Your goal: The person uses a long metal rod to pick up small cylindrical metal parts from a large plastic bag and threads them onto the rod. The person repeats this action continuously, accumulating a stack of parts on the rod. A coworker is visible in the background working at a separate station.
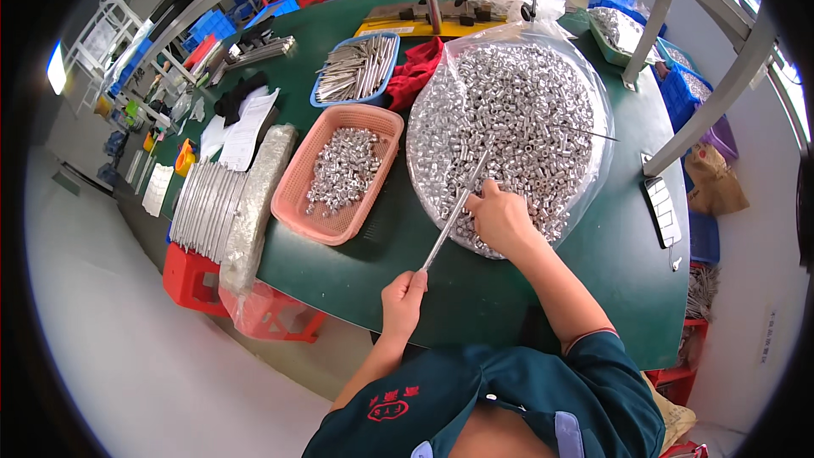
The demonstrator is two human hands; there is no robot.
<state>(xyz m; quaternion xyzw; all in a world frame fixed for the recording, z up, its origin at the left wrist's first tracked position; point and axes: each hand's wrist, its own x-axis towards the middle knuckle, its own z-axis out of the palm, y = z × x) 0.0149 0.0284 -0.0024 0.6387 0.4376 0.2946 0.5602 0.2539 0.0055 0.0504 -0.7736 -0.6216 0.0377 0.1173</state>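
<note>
My left hand (pixel 404 301) is closed around the lower end of a slim silver metal rod (pixel 443 240). The rod slants up and away to the right, its far part over a big heap of small silver metal sleeves (pixel 534 110). Those sleeves lie in a wide round container lined with a clear plastic bag (pixel 434 131). Over the near edge of the heap, my right hand (pixel 505 219) has curled fingers beside the rod's middle. Whatever its fingertips pinch is too small or hidden to name.
Left of the heap stands a pink plastic basket (pixel 288 195) with more small metal pieces. Behind it are a blue tray (pixel 315 89) of metal rods and a red cloth (pixel 415 75). Bundled rods (pixel 208 210) lie at the left edge. A grey table leg (pixel 716 93) rises at right.
</note>
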